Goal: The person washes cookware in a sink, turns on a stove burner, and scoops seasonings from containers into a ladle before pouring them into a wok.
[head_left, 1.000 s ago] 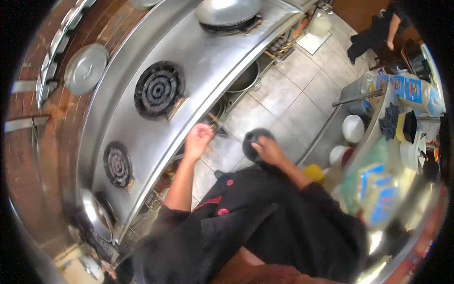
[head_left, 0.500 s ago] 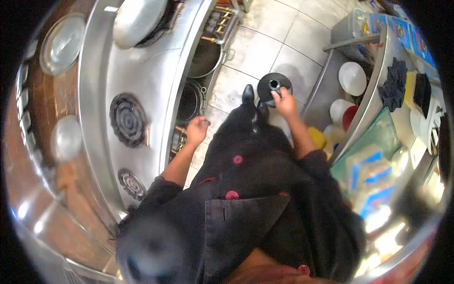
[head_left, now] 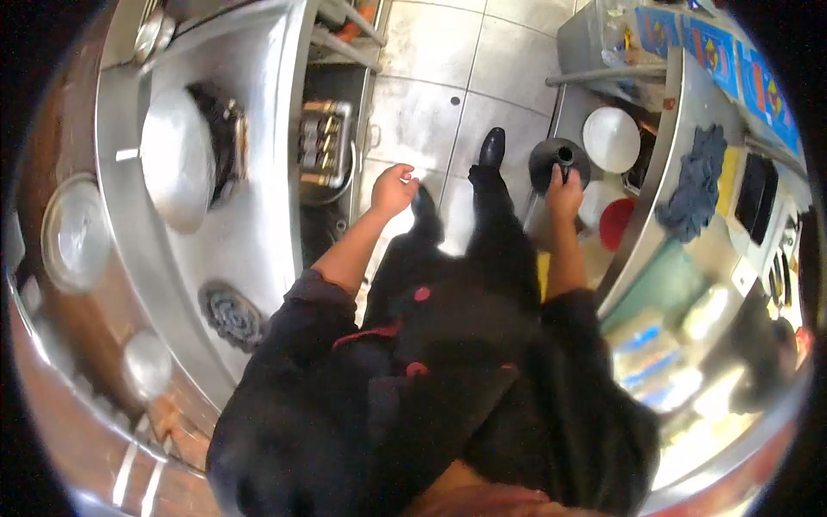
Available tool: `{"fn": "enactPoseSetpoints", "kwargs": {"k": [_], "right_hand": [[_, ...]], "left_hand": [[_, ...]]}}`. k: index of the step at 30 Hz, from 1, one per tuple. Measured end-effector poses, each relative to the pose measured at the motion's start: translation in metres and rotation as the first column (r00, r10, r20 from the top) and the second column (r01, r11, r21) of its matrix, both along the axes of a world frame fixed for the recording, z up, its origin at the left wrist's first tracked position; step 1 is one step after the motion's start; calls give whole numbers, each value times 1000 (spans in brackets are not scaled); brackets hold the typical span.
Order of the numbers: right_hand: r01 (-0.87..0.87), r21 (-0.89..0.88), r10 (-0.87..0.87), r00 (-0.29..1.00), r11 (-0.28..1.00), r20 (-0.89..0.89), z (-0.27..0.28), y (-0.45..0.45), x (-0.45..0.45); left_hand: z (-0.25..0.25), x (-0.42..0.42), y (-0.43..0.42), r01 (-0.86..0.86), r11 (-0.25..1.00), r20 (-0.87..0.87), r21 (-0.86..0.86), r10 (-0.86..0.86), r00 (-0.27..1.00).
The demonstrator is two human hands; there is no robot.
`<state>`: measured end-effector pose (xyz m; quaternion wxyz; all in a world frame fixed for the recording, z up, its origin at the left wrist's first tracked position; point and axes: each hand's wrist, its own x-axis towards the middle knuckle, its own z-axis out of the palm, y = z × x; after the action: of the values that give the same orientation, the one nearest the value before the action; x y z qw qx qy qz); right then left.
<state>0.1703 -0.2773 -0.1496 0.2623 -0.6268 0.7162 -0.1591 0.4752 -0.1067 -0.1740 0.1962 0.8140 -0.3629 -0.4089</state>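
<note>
My right hand (head_left: 565, 196) is wrapped round the dark handle or neck of a round black object (head_left: 546, 165), which hangs over the floor beside the right counter. What exactly the object is, I cannot make out. On the left, my left hand (head_left: 394, 191) is held in the air over the floor near the stove's edge, its fingers curled and partly apart. Nothing shows in that hand. White bowls (head_left: 612, 140) and a red bowl (head_left: 616, 224) sit on a shelf just right of the black object.
The steel stove (head_left: 258, 129) on the left bears a large pan (head_left: 178, 159) and a burner (head_left: 231, 317). Along the right runs a counter (head_left: 637, 202) with a dark cloth (head_left: 694, 185) and blue-labelled packages (head_left: 711, 52). Between them lies the tiled floor (head_left: 422, 116).
The view has moved forward along the aisle, with the stove's large pan now nearer. My right hand has carried the black object closer to the right shelf. One shoe has stepped forward.
</note>
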Motion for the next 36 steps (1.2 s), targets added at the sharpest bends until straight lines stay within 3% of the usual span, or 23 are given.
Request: {"fn": "enactPoseSetpoints", "kwargs": {"k": [3,4,6,8,10,11,12,14,17,18,20,22,24,27,28,29,31,32,33,34,36], "right_hand": [[-37,40,38,999,999,-20,-56,-51,18],[-50,24,48,996,998,79,-77,-67,27],[-114,13,112,986,993,120,-129,-90,38],[-126,59,115,979,990,168,-181,-102,48],[-120,111,94,973,987,212,-229,-109,48],[-182,148,143,960,972,241,-248,-111,46],[-253,193,197,943,948,269,-262,-114,43],[-246,281,169,947,927,274,-278,-117,39],[-233,338,125,942,912,313,-292,-127,43],[-220,321,102,933,921,344,-299,-126,43],[-192,378,87,956,906,279,-312,-122,41],[-177,408,92,971,896,220,-325,-126,42],[-169,414,117,982,895,147,-335,-127,47],[-196,431,212,977,881,10,-337,-138,55],[-196,424,210,978,884,15,-334,-142,59],[-212,396,220,975,893,27,-331,-147,64],[-229,337,224,973,913,54,-305,-160,80],[-236,357,228,971,904,66,-290,-171,90],[-246,375,234,969,894,77,-271,-182,100],[-248,347,231,969,905,90,-245,-191,110],[-302,305,268,952,903,150,-198,-209,131]], "left_hand": [[-79,-1,-72,58,993,62,106,-65,996],[-110,1,-102,53,994,66,96,-59,996],[-183,-5,-144,58,985,142,163,-82,987],[-250,-7,-187,65,966,101,249,-93,991],[-328,-10,-219,196,937,158,288,-248,956],[-370,-11,-232,188,947,179,262,-239,954],[-403,-13,-251,145,926,158,348,-211,965],[-474,-17,-269,117,903,186,413,-210,960],[-536,-25,-287,125,918,187,377,-208,960],[-550,-28,-287,213,898,194,384,-304,933],[-584,-33,-280,259,891,263,374,-369,891],[-602,-35,-273,259,875,220,410,-370,903],[-590,-31,-273,255,861,193,440,-368,909],[-536,-28,-286,238,912,152,334,-301,941],[-512,-31,-295,110,979,-51,172,-103,993],[-484,-32,-304,-57,998,-277,38,66,959],[-375,-27,-334,-86,995,-563,-54,41,825],[-324,-26,-350,-16,1000,-591,25,28,806],[-268,-21,-366,115,993,-535,-8,-101,839],[-224,-17,-376,131,991,-599,15,-96,795],[-170,-8,-388,288,940,-312,-181,-333,890]]}}
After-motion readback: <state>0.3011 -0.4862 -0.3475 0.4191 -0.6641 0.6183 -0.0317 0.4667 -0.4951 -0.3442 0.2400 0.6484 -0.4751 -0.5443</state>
